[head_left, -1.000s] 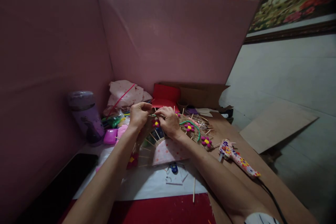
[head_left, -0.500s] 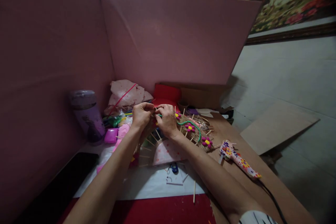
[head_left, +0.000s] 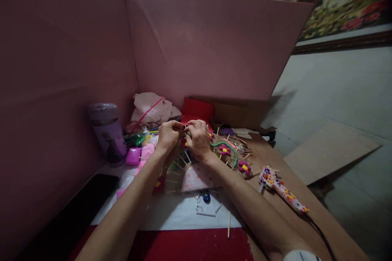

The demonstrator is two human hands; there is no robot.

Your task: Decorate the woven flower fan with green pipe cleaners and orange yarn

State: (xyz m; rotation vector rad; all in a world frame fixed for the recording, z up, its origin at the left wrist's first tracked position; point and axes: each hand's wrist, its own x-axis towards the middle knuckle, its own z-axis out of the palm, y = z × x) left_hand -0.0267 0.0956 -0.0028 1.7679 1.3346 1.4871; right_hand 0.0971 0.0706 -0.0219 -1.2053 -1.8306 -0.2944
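Observation:
A fan-shaped craft of thin wooden sticks woven with brown twine (head_left: 237, 157) lies across the table, with purple-and-yellow flowers (head_left: 224, 149) and a wavy green cord (head_left: 235, 159) on it. At its far edge my left hand (head_left: 168, 136) is closed in a pinch; what its fingertips hold is too small to make out. My right hand (head_left: 198, 142) is bent beside it, fingertips pinched where a bit of green cord shows. That hand covers part of the woven band. A pale pink spotted half-round piece (head_left: 199, 178) forms the fan's near centre.
On the left stand a purple tumbler (head_left: 108, 134) and a black phone-like slab (head_left: 73, 212). A flower-patterned glue gun (head_left: 283, 189) with a black cable lies right. Nearer are a small blue item (head_left: 206, 196) and a loose stick (head_left: 229, 224). Pink panels (head_left: 214, 40) rise behind.
The view has shifted slightly, so everything sits a little further right. Both hands stay at the fan's far edge, with only small finger movements.

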